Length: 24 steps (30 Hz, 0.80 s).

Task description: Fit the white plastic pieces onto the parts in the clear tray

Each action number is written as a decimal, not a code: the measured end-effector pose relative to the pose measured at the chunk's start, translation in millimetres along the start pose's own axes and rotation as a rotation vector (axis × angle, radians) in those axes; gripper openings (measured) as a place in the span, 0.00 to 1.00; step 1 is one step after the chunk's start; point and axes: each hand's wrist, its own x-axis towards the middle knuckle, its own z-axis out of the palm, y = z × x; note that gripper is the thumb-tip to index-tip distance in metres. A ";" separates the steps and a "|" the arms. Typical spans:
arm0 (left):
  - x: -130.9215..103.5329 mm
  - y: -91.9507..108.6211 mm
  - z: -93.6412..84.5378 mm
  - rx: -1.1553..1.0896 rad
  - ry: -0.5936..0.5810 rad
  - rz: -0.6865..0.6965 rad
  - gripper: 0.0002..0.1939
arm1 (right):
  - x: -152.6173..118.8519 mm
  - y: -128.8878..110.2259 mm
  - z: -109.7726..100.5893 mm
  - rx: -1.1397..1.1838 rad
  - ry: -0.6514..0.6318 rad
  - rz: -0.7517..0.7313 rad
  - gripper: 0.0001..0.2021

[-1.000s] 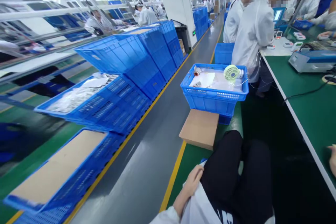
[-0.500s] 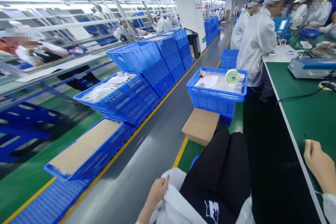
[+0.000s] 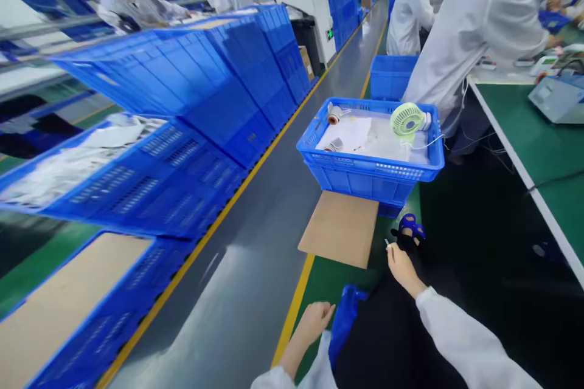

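My right hand (image 3: 403, 264) is closed on a small, thin pale object (image 3: 387, 244), too small to name, above my dark trouser leg. Lower and to the left, my left hand (image 3: 314, 320) has its fingers curled together beside a blue plastic edge (image 3: 345, 316); whether it holds anything is hidden. Ahead of both hands stands a stacked blue crate (image 3: 369, 164). Its top holds a green fan (image 3: 407, 120), white sheets and small white parts with copper-coloured rings. A brown cardboard box (image 3: 342, 228) lies on the floor before it.
Stacked blue crates (image 3: 219, 73) line the aisle on the left, one filled with white pieces (image 3: 82, 155). A green-topped bench (image 3: 547, 115) with a white edge runs along the right. A person in a white coat (image 3: 479, 30) leans over its far end.
My right hand has moved from over the bench down and left to above my legs. My left hand has let go of the white cloth. The view has shifted, and the nearest worker leans further over.
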 end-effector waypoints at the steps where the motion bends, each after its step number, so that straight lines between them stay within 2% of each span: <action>1: 28.6 5.0 -2.6 -0.002 0.005 0.034 0.21 | 30.0 1.1 14.4 0.011 -0.028 0.049 0.15; 3: 86.9 14.4 -6.5 -0.012 0.036 0.073 0.19 | 82.6 6.6 41.7 0.022 -0.090 0.147 0.15; 6: 170.6 27.3 -10.3 -0.020 0.126 0.065 0.15 | 139.8 18.2 75.2 0.023 -0.167 0.289 0.16; 9: 240.0 39.6 -14.0 -0.011 0.193 0.036 0.25 | 176.5 30.5 95.8 0.014 -0.200 0.385 0.18; 11: 275.4 48.1 -16.8 0.013 0.270 0.064 0.30 | 193.3 38.1 104.5 0.010 -0.212 0.409 0.19; 14: 314.5 61.4 -20.1 0.076 0.369 0.157 0.34 | 208.8 46.5 115.9 0.016 -0.230 0.388 0.18; 16: 334.9 70.0 -21.6 0.134 0.379 0.301 0.30 | 213.8 49.2 123.3 0.022 -0.242 0.372 0.16; 18: 353.5 77.8 -23.2 0.214 0.333 0.489 0.26 | 216.0 50.2 129.2 0.021 -0.247 0.371 0.15; 21: 380.3 87.8 -27.1 0.389 0.183 0.799 0.24 | 217.6 51.3 132.6 0.009 -0.241 0.383 0.16; 24: 403.0 97.7 -32.0 0.492 0.078 0.974 0.21 | 219.5 53.5 130.9 -0.003 -0.231 0.388 0.16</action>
